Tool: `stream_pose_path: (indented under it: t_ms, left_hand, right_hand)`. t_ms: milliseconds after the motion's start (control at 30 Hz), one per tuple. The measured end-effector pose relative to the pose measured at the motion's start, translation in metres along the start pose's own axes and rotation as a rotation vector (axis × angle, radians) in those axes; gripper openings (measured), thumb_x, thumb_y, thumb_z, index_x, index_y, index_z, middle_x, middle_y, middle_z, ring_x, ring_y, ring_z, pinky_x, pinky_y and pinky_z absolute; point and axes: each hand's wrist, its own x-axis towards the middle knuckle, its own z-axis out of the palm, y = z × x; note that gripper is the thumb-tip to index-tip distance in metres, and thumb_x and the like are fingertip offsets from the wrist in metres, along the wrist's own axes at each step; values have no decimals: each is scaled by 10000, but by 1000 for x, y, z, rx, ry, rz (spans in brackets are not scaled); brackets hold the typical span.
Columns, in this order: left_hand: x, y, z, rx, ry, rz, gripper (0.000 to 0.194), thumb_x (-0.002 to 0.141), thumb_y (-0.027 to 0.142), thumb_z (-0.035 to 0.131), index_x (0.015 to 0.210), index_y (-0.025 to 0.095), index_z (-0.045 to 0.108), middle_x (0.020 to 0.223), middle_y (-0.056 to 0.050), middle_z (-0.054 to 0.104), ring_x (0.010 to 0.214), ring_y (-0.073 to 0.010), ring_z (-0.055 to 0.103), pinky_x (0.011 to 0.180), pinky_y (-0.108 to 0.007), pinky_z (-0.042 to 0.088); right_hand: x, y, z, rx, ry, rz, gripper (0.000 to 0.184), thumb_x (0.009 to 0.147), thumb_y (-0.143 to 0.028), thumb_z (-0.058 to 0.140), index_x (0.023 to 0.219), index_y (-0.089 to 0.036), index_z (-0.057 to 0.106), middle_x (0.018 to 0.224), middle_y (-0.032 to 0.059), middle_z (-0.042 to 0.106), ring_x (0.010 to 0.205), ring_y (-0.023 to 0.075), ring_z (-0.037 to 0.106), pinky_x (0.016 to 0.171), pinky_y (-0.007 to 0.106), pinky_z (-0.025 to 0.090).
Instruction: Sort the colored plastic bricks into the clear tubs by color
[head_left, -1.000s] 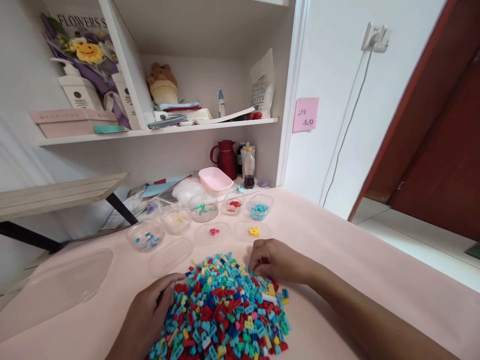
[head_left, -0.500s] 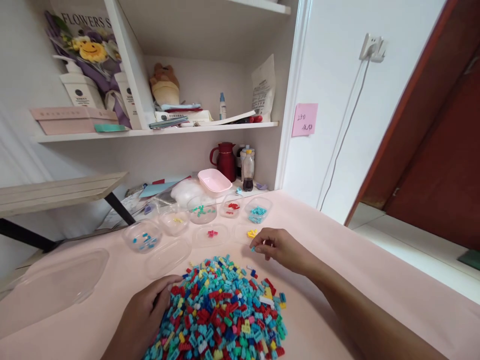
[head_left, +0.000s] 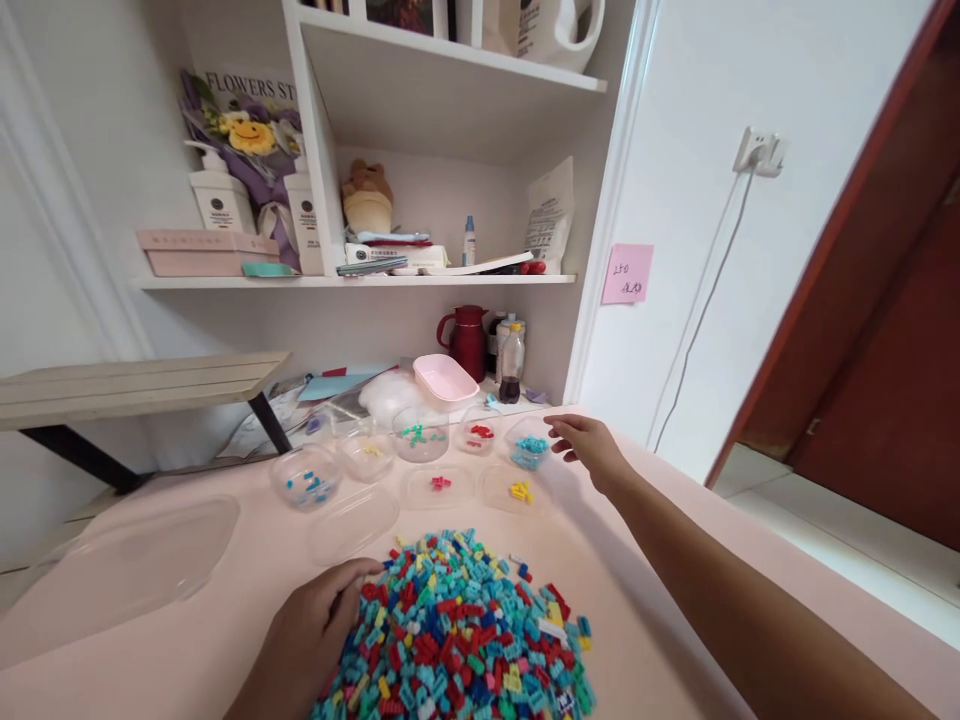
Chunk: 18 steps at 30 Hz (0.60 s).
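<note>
A heap of small toy building bricks (head_left: 465, 630) in turquoise, red, yellow, blue and green lies in front of me. My left hand (head_left: 315, 620) rests against the heap's left edge, fingers loosely bent and apart, with nothing visible in them. Beyond the heap, my right hand (head_left: 589, 450) hovers at the right rim of a clear tub (head_left: 511, 440) of turquoise bricks (head_left: 532, 447); its fingers are apart and I see no brick between them. Just left of that tub stands a clear tub of red bricks (head_left: 480, 432). Yellow bricks (head_left: 520, 491) lie in a shallow clear lid nearer me.
More clear tubs hold green bricks (head_left: 420, 436), pale yellow bricks (head_left: 372, 451) and blue bricks (head_left: 311, 488). Pink bricks (head_left: 441, 483) sit in a clear lid. Behind are a pink basin (head_left: 446, 377), a red jug (head_left: 468, 342) and a bottle (head_left: 511, 365). A large clear lid (head_left: 150, 550) lies left.
My right hand has moved away from me, from beside the yellow bricks to the turquoise tub. The turquoise brick in its fingertips no longer shows there. The view has tilted up; my left hand stays by the heap.
</note>
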Motion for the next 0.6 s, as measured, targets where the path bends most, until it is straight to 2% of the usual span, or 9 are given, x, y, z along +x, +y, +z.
stream_pose_path:
  t_ms: [100, 233, 300, 400, 600]
  left_hand:
    - [0, 3, -1, -21, -4, -4, 340, 865, 392, 422, 1009, 300, 716, 1037, 28, 740, 968, -176, 677, 832, -234, 521]
    - [-2, 9, -3, -25, 8, -10, 348, 865, 406, 427, 1003, 285, 723, 1004, 13, 748, 960, -190, 678, 832, -256, 525]
    - [-3, 12, -5, -19, 21, -10, 350, 861, 411, 432, 993, 278, 728, 985, 9, 752, 947, -192, 682, 812, -253, 533]
    - [-3, 13, -6, -9, 36, 6, 350, 856, 417, 437, 980, 278, 734, 990, 13, 752, 926, -186, 687, 787, -236, 537]
    - [0, 5, -5, 31, 15, 9, 349, 852, 447, 450, 1002, 293, 724, 958, 31, 756, 859, -172, 698, 741, -210, 538]
  right_hand:
    - [-23, -10, 5, 68, -98, -11, 254, 809, -320, 556, 982, -174, 670, 798, 63, 637, 579, 118, 566, 462, 224, 405]
    - [-59, -20, 18, 100, -463, -11, 250, 783, -367, 605, 901, -166, 693, 727, 27, 615, 530, 96, 527, 445, 216, 363]
    - [-72, -20, 23, 8, -562, -4, 227, 778, -350, 610, 890, -177, 704, 685, 8, 604, 541, 101, 532, 459, 215, 372]
    - [-82, -17, 24, -145, -653, -36, 203, 783, -298, 598, 914, -201, 718, 682, -1, 606, 589, 114, 556, 487, 211, 394]
    - [-82, -12, 3, -260, -893, -65, 237, 766, -231, 605, 975, -224, 717, 706, -12, 636, 612, 122, 583, 565, 229, 450]
